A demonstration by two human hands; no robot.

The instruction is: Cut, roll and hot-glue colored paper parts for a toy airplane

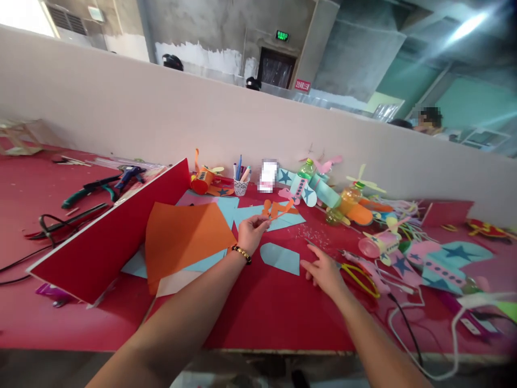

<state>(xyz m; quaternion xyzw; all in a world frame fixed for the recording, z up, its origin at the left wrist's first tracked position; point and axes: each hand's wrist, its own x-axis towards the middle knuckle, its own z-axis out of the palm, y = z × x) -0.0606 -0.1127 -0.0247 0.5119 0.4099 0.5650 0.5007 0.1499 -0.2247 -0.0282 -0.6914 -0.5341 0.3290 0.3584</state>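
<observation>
My left hand [251, 234] is closed in a pinch on a narrow orange paper strip [285, 210], whose free end points up and to the right. Below that strip lie light blue paper pieces [246, 214] and orange scraps. My right hand [323, 272] has its fingers apart, beside the square end of a blue paper piece [280, 257] with one rounded end; I cannot tell whether the fingertips touch it. Yellow-handled scissors [361, 280] lie just right of that hand. Left of my left wrist, a large orange sheet [183, 240] covers part of some blue and white sheets.
A red upright board [121, 231] stands at left, with pliers [89, 191] beyond it. A pen cup [241, 186] and a phone [267, 176] stand at the back. Bottle-and-paper airplanes [351, 202] crowd the right, near a glue gun [365, 267] and loose cables [404, 323].
</observation>
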